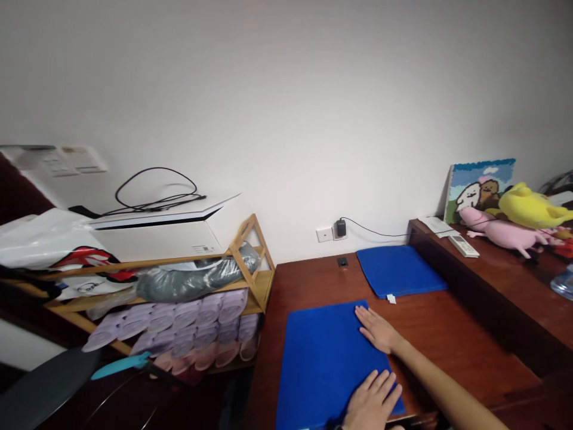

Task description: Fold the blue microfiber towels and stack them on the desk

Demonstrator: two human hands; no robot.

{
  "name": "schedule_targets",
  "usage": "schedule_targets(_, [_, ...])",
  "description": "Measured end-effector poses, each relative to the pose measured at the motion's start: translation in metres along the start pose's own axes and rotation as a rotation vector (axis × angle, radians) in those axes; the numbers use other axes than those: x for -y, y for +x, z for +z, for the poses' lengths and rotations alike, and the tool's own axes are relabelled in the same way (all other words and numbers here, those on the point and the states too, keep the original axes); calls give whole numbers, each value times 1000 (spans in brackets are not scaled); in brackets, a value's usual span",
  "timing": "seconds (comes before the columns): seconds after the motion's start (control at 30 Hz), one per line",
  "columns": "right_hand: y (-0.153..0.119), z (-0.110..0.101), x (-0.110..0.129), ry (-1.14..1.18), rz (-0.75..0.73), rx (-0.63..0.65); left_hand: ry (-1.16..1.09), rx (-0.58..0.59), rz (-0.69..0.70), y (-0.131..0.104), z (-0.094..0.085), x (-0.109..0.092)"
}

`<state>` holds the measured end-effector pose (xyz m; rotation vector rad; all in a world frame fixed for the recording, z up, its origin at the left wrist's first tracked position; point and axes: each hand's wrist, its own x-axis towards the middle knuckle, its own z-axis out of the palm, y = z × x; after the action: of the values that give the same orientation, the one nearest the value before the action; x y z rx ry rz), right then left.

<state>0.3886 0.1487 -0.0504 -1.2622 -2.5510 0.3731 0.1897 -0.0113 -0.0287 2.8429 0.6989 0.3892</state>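
Note:
A blue square mat [322, 358] lies flat on the brown wooden desk [299, 280]. Spread flat on its right part is my left hand [372, 401], near the bottom of the view, with the fingers pointing up and right. My right hand [378, 330] rests higher up at the mat's right edge, its fingers stretched over the blue surface. Neither hand grips anything. Farther back, against the wall, lies another blue mat [400, 270] with a small white tag [391, 298] at its front edge.
On the left, a wooden rack [257, 280] carries rows of lilac and pink slippers [197, 319] and a white box [156, 239] with a black cable. At right, a raised ledge holds a remote control [464, 246], a pink plush toy [504, 232] and a yellow plush toy [532, 206].

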Motion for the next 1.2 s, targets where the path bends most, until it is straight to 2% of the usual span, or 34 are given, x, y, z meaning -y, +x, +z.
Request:
schedule_targets(0.07, [-8, 9, 1, -16, -9, 0, -44, 9, -4, 0, -3, -1])
schedule_targets(0.13, [-5, 10, -2, -44, 54, -8, -74, 19, -7, 0, -6, -2])
schedule_targets(0.27, [20, -6, -8, -77, 213, 29, -97, 29, -21, 1, -8, -4])
schedule_targets(0.37, [36, -15, -5, -73, 276, 42, -124, 30, -17, 2, -11, -7])
schedule_targets(0.43, [42, -15, 0, -69, 272, 2, -130, -2, -35, 3, -16, -8])
schedule_targets(0.5, [44, -9, 6, -64, 246, -21, -114, -75, -129, 5, -24, -2])
schedule_targets(0.57, [44, -1, 10, -61, 232, -15, -77, -164, -288, 9, -32, 17])
schedule_targets(0.67, [42, 7, 12, -63, 223, -9, 14, -226, -453, 20, -44, 65])
schedule_targets(0.77, [41, 9, 11, -71, 218, -16, 97, -180, -478, 33, -52, 121])
schedule_targets(0.87, [43, 10, 8, -82, 213, -21, 134, -77, -527, 33, -58, 165])
schedule_targets(0.93, [44, 10, 7, -83, 215, -25, 153, -27, -589, 21, -62, 187])
schedule_targets(1.03, [46, 6, 6, -72, 223, -24, 185, -17, -704, -11, -70, 213])
schedule_targets(1.2, [50, -11, 9, -45, 230, 43, 210, -14, -829, -57, -86, 238])
